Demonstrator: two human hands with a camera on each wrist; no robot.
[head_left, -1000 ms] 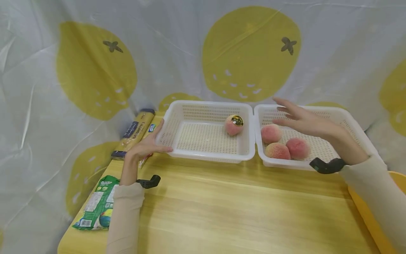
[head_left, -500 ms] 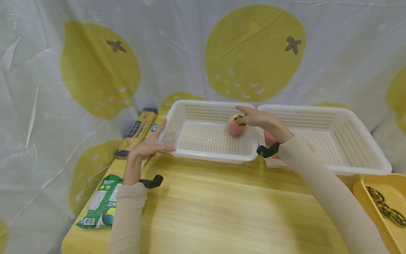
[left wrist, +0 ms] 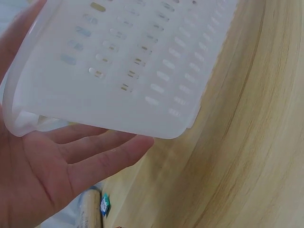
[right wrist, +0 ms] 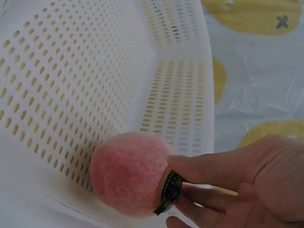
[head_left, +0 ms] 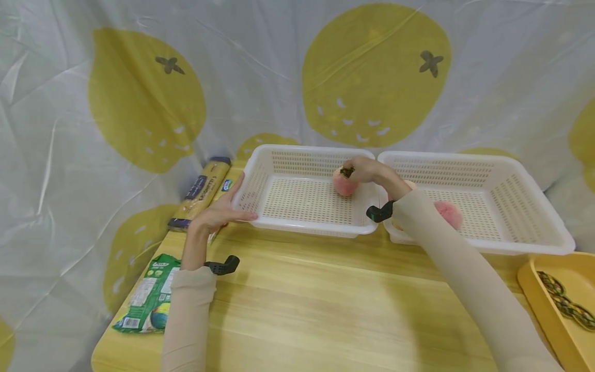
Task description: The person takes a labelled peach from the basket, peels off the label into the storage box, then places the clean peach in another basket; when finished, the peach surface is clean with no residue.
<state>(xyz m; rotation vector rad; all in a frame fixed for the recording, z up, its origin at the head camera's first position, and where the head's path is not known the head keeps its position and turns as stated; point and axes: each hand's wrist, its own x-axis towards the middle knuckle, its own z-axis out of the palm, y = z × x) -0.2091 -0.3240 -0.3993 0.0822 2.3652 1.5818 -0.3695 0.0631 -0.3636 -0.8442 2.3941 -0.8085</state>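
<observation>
Two white perforated baskets stand side by side at the far edge of the wooden table (head_left: 325,310). My left hand (head_left: 218,214) rests flat against the near-left corner of the left basket (head_left: 307,226), fingers straight under its rim (left wrist: 128,61), palm (left wrist: 71,166) facing it. My right hand (head_left: 364,170) reaches into that basket and grips a pink peach (head_left: 343,185) at its right wall. In the right wrist view my fingers (right wrist: 237,185) curl against the peach (right wrist: 128,171) at its dark round sticker (right wrist: 167,192). Another peach (head_left: 448,213) lies in the right basket (head_left: 488,247), partly behind my forearm.
A long pasta packet (head_left: 200,194) lies left of the baskets, and a green snack bag (head_left: 149,297) sits at the table's left edge. A yellow tray (head_left: 534,289) holding dark round items stands at the near right. A lemon-print cloth hangs behind.
My right hand has come from above the right basket over to the left basket and taken hold of the stickered peach. My left hand has stayed at the basket's corner.
</observation>
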